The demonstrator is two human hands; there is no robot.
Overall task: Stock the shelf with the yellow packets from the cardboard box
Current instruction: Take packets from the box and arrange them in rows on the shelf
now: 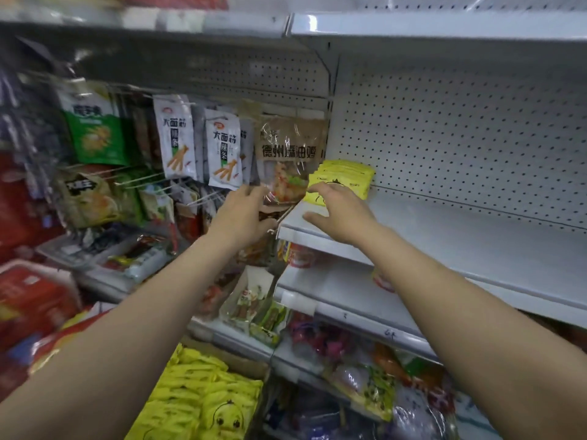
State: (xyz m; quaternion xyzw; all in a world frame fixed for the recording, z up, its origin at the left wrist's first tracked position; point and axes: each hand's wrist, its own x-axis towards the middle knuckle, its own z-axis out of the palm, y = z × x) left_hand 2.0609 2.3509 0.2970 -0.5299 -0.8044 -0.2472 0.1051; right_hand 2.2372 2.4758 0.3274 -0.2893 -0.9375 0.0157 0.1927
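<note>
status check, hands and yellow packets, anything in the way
Left hand open at hanging brown bag. Right hand open over yellow packets on shelf. Box below, still full.

snack packets hanging on pegs beside the white shelving

on the left we see a green and white packet [95, 128] hung high, two white packets printed with chicken feet [197, 144] side by side to its right, and a clear bag with a brown label [290, 154] next to the pegboard back panel [460, 122]. lower down we find red boxes [28, 300] at the far left, a red-lidded jar [300, 255] under a shelf edge, and mixed bagged goods [374, 376] on the bottom tier.
</note>
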